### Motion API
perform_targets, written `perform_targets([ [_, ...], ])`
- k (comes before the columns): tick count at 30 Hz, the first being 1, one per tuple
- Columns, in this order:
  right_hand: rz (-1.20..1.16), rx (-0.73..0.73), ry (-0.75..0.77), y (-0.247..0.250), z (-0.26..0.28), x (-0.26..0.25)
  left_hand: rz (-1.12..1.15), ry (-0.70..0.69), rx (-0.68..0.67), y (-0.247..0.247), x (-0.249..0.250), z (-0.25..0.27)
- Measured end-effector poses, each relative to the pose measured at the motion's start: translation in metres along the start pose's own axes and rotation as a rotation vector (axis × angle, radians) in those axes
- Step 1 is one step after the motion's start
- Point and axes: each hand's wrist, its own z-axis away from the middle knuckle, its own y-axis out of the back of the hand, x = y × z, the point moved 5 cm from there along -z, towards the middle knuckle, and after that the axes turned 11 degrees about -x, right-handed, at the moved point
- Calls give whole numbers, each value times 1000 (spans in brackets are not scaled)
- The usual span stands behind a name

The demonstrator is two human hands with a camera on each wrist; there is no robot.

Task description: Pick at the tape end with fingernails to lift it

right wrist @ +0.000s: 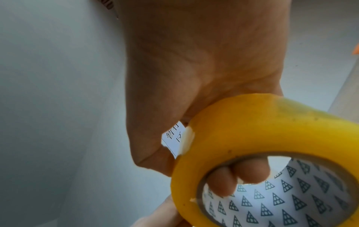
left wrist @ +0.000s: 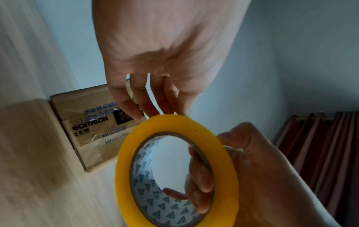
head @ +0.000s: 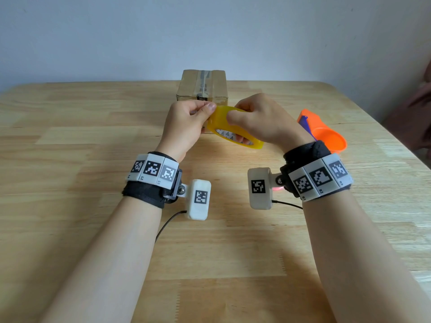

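A roll of yellow packing tape (head: 219, 118) is held in the air over the wooden table (head: 93, 141), between both hands. My right hand (head: 247, 115) grips it, with the thumb on the outer face and fingers (right wrist: 250, 170) hooked through the patterned white core. My left hand (head: 207, 109) pinches the roll's outer rim at its upper left, thumb on top. In the left wrist view the left fingertips (left wrist: 174, 107) meet the top of the tape roll (left wrist: 126, 161). The right wrist view shows a torn whitish spot on the tape roll (right wrist: 242, 130).
A taped cardboard box (head: 201, 86) with printed labels stands just behind the hands at the table's far edge. An orange tape dispenser (head: 326, 134) lies to the right of my right wrist. A reddish curtain (left wrist: 320, 153) hangs at the far right.
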Motion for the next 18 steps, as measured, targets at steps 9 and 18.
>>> perform_targets([
  [9,-29,50,-68,4,-1,8,41,-24,-40,-6,-3,1],
  [18,-48,51,-88,2,-1,6,57,-77,32,3,-3,3],
])
